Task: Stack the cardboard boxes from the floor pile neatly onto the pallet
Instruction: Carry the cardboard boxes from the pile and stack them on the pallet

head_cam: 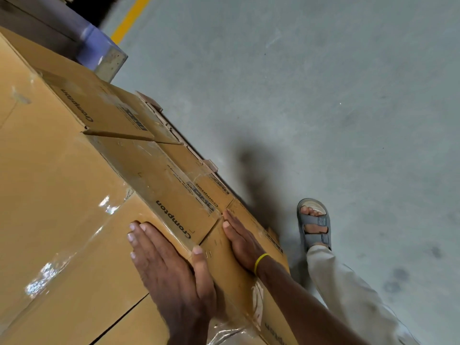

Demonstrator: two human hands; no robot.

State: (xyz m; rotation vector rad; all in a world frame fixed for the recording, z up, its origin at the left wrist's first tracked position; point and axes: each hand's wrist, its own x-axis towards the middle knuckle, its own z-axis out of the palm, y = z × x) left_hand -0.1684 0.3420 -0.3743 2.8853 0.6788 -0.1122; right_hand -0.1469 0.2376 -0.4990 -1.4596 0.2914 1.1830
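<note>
Brown cardboard boxes printed "Crompton" (174, 195) sit packed together on a pallet, and its wooden blocks (211, 166) peek out at the floor edge. The top box face (62, 195) carries clear tape. My left hand (169, 265) lies flat on that top face at the near corner, fingers straight and thumb over the corner edge. My right hand (242, 242), a yellow band at its wrist, presses flat against the side of a lower box (216, 245), its fingertips at the seam between boxes.
Grey concrete floor (323, 95) runs along the right of the stack. My foot in a grey sandal (315, 225) and a pale trouser leg (348, 290) stand close to the boxes. A blue-grey rack post (104, 53) and a yellow floor line (132, 18) lie at the top left.
</note>
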